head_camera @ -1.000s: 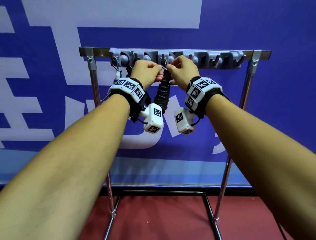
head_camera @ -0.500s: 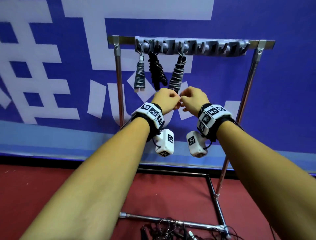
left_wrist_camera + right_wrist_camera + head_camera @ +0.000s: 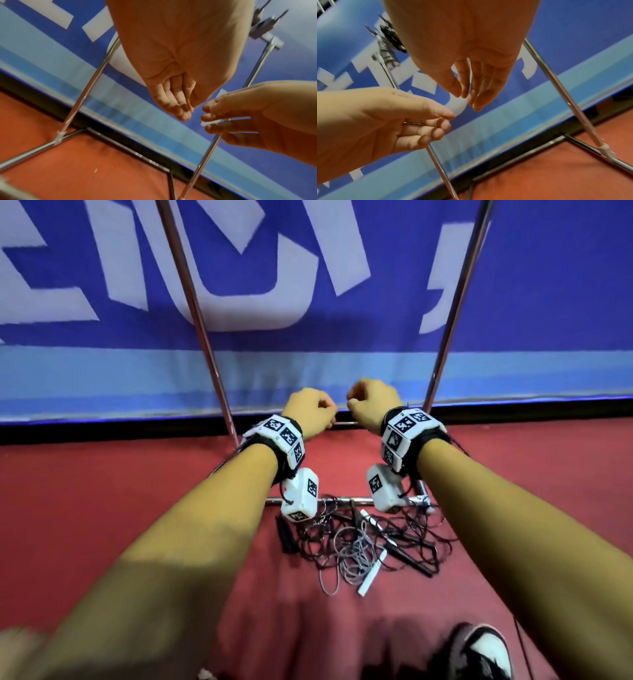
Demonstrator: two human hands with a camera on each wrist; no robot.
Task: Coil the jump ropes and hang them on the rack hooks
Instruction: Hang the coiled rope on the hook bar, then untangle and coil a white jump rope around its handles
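A tangled pile of loose jump ropes [image 3: 363, 539] lies on the red floor against the rack's front base bar [image 3: 342, 501]; it mixes black and grey cords with black and white handles. Both hands hang in the air above and behind the pile, between the rack's two posts. My left hand [image 3: 310, 414] and right hand [image 3: 371, 404] are loosely curled and hold nothing. The wrist views confirm this: the left hand's fingers [image 3: 181, 108] and the right hand's fingers [image 3: 477, 94] are relaxed and bare. Coiled ropes [image 3: 388, 40] hang from the hook rail high up.
The rack's chrome posts [image 3: 191, 302] [image 3: 455, 302] rise on either side of my hands before a blue and white banner wall [image 3: 308, 285]. A black and white shoe [image 3: 479, 652] stands on the red floor at the bottom right.
Both hands came down from the hook rail, leaving the coiled rope hanging there. My view dropped from the top of the rack to the floor pile.
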